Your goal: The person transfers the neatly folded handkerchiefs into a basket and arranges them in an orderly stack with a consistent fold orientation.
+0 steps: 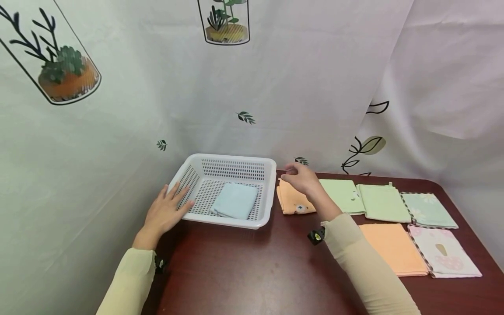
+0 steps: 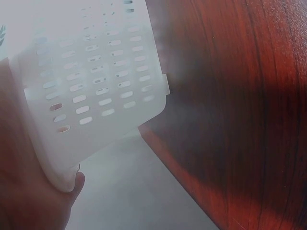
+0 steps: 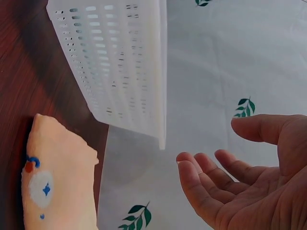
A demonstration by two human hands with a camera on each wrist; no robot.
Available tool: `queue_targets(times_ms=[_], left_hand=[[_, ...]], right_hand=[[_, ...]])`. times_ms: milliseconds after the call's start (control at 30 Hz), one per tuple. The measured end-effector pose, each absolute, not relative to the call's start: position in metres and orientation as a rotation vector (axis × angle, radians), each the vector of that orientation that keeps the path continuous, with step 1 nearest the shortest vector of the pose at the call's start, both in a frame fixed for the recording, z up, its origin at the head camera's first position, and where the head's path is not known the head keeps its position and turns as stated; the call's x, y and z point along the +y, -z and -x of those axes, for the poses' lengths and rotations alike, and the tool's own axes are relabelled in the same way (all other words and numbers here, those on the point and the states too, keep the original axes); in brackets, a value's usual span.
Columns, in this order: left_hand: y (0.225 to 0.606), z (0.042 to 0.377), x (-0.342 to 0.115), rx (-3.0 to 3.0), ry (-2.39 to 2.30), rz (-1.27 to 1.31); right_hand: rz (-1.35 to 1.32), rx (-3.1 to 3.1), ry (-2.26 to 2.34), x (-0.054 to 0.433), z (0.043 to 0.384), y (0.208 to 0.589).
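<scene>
A white plastic basket point(image 1: 267, 192) with slotted walls stands at the back left of the table. Inside it lies a folded pale blue cloth point(image 1: 236, 200). My left hand point(image 1: 165, 211) rests on the basket's left rim with its fingers spread. In the left wrist view, that hand shows along the rim of the basket point(image 2: 115, 91). My right hand point(image 1: 302, 178) hovers over a folded orange cloth point(image 1: 293, 199) with a small animal face, just right of the basket. Its fingers are loosely bent with nothing between them, and the right wrist view shows the thumb apart from the fingertips.
On the right of the table point(image 1: 244, 271) lie two folded green cloths point(image 1: 340, 195) point(image 1: 383, 202), a mint cloth point(image 1: 428, 210) with a checked edge, another orange cloth point(image 1: 393, 249) and a pink-white cloth point(image 1: 445, 251). A patterned white curtain point(image 1: 275, 87) hangs close behind.
</scene>
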State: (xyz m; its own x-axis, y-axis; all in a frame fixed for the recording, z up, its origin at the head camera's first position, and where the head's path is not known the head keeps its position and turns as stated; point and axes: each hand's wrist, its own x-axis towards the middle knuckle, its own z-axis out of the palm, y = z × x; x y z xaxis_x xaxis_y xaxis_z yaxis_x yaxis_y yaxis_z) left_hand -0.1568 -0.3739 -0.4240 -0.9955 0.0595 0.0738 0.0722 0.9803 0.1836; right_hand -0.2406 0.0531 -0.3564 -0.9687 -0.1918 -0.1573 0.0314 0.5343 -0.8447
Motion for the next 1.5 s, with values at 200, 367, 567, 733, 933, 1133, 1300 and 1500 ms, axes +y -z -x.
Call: queue_targets(times_ms=[200,367,567,733,933,1133,1300,1500], left_hand=[[0.423,0.156,-0.372,-3.064,0.289,0.096],[0.423,0.157,-0.372,-3.061,0.286,0.103],[0.423,0.158,-0.372,-3.066,0.286,0.101],[0.423,0.158,-0.372,-3.065,0.287,0.097],[0.424,0.156,-0.372,-3.059,0.293,0.086],[0.424,0.156,-0.372,-3.052,0.305,0.078],[0.423,0.156,-0.371,-3.054,0.308,0.083],[0.422,0.156,-0.371,-3.064,0.300,0.085]], right_hand=[[0.130,2.529,1.420,0.062,0.241,0.359],[0.130,2.534,1.428,0.070,0.241,0.361],[0.129,2.549,1.425,0.076,0.242,0.363],[0.101,2.567,1.418,0.080,0.243,0.365],[0.072,2.557,1.425,0.084,0.245,0.369],[0.062,2.538,1.424,0.088,0.246,0.373],[0.038,2.517,1.432,0.092,0.247,0.380],[-0.008,2.518,1.442,0.095,0.249,0.388]])
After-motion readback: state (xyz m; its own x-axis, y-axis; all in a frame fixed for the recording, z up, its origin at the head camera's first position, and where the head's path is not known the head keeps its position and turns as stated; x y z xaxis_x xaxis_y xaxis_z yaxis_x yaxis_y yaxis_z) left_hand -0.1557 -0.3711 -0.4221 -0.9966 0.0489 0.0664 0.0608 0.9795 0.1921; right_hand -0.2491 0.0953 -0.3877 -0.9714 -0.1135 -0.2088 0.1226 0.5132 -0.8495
